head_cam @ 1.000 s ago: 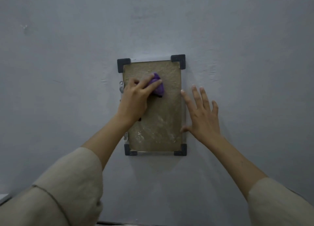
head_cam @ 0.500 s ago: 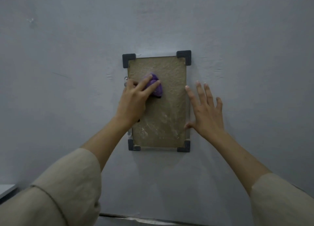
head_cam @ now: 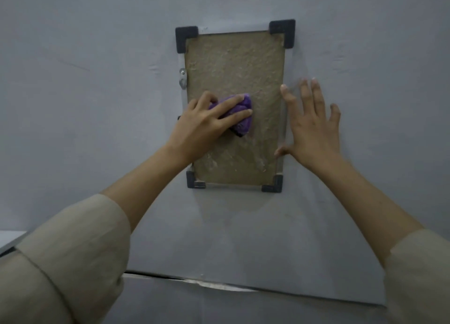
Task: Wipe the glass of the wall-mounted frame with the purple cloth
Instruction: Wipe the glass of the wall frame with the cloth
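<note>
1. So here's where I'm at: my left hand (head_cam: pixel 207 121) has the bunched-up purple cloth (head_cam: pixel 239 115) pressed flat against the glass of the rectangular wall-mounted frame with the dark plastic corner caps (head_cam: pixel 243 63). My fingers are laid long over the top of the cloth, pushing it into the pane, not really balled round it. What my thumb is doing I can't see.

2. The cloth sits about halfway up the glass, closer to the frame's left edge than its right, with a bit of it poking out past my fingertips toward the middle.

3. My right hand (head_cam: pixel 314 126) is wide open, fingers spread, palm on the grey painted wall (head_cam: pixel 97 104) right at the frame's right edge. The thumb is touching the edge strip low down, the forefinger lies along it higher up. It's holding nothing, just steadying the thing, I reckon.

4. Progress-wise: honestly, mid-job. The lower part of the glass, down toward the bottom edge and both bottom corners, shows pale smears and streaks, so that bit needs going over.

5. The upper half up to the top corners looks more even, but the brownish textured backing makes it hard to say if it's properly clean or just not catching the light.

6. My guess is there's a good few passes left, mostly the bottom strip and along the right edge.
</note>
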